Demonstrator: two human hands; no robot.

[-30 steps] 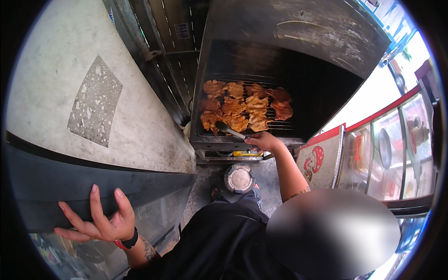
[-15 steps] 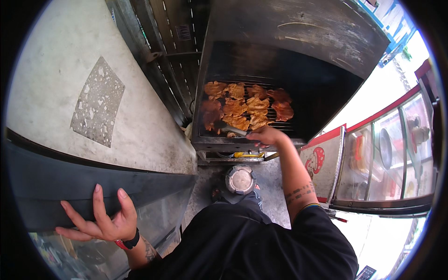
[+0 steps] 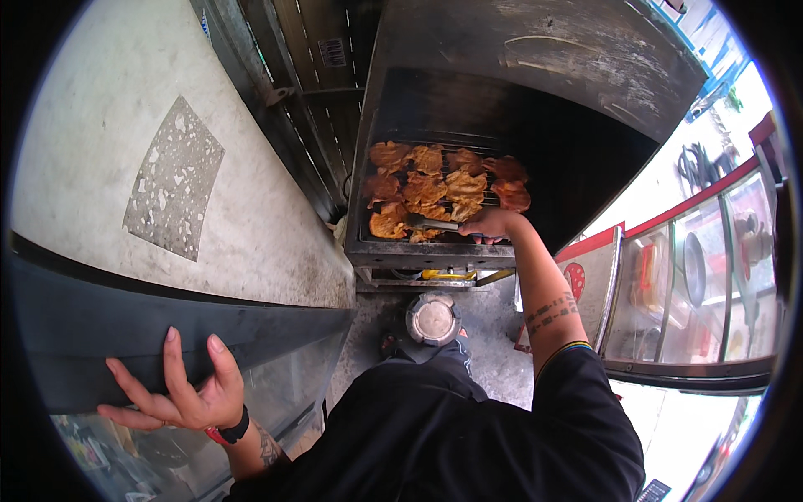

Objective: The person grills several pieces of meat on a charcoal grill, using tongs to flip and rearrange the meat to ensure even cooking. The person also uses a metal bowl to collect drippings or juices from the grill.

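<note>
A person in a black shirt [image 3: 435, 435] stands at a grill [image 3: 427, 253], seen from above. Browned, reddish meat [image 3: 425, 189] lies on the wire rack [image 3: 493, 223] inside, the slabs set close together in rows toward the left; the darkest, reddest ones are at the right end. A scuffed, dark metal hood [image 3: 577, 50] rises behind them.

The right hand [image 3: 491, 224] reaches in at the grill's front edge, its fingers wrapped around the handle of the tongs [image 3: 437, 223]. The tongs point left, their dark tips down at the front row, just beside the front left slab. From where I stand, I cannot tell whether the tips pinch any meat.

The left hand [image 3: 196, 402] is well apart from the grill, its fingers spread wide in front of a dark panel [image 3: 284, 330]; I cannot tell how firmly it touches. A black watch [image 3: 234, 427] circles that wrist. Above the panel is a pale surface [image 3: 276, 234] with a grey, speckled patch [image 3: 174, 184].

A round, silvery lid [image 3: 434, 319] is on the floor [image 3: 498, 326] between the feet. To the right stands a glass case [image 3: 640, 335] with red trim.
</note>
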